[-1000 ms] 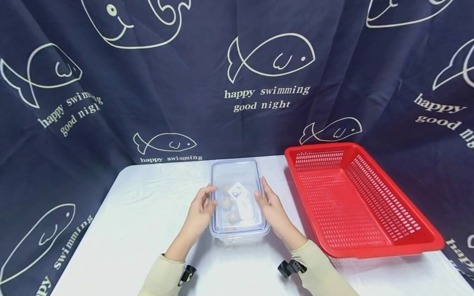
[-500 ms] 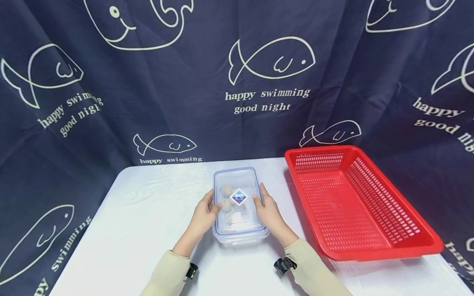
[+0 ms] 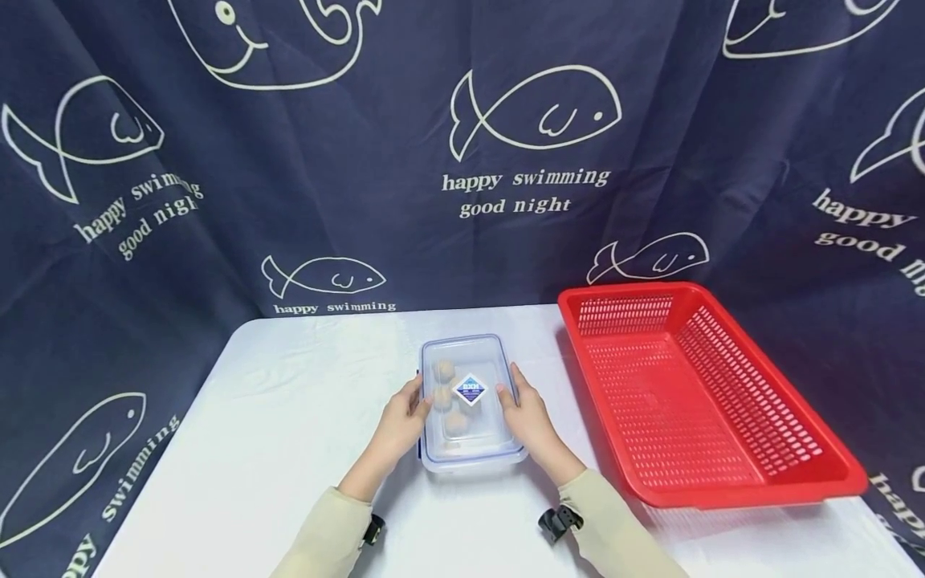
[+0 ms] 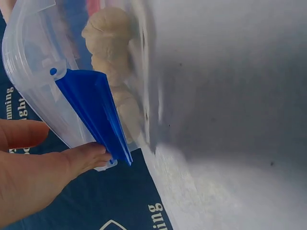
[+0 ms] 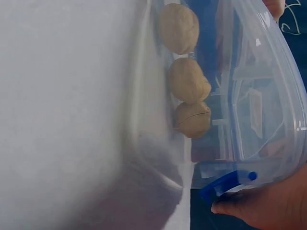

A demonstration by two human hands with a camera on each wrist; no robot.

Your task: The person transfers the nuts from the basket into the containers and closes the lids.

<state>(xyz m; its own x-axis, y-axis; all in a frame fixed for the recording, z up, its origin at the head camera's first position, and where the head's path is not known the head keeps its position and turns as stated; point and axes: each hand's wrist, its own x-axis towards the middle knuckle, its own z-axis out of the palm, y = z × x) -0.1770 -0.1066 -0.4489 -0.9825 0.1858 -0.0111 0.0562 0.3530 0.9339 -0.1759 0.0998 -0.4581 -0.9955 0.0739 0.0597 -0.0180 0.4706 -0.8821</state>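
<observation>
A clear plastic food container point(image 3: 480, 349) with a blue-lined lid stands mid-table, held between both hands. Its lid bears a blue and white label point(image 3: 470, 389). Several tan, round walnuts point(image 5: 186, 79) show through the wall, gathered toward the left half. My left hand point(image 3: 393, 421) grips the left side, thumb on the lid edge; in the left wrist view a finger touches a blue latch point(image 4: 98, 112) that sticks out from the side. On the opposite side my right hand point(image 3: 533, 417) grips the edge, a fingertip by another blue latch point(image 5: 225, 184).
A red perforated plastic basket point(image 3: 614, 401) stands on the right of the white table point(image 3: 289, 449). Behind the table hangs a dark blue curtain point(image 3: 405, 201) printed with fish. Both wrists carry small black devices point(image 3: 560, 523).
The container has come slightly nearer and its far end sits lower in view. Its label now reads clearly. Both hands have kept hold of it.
</observation>
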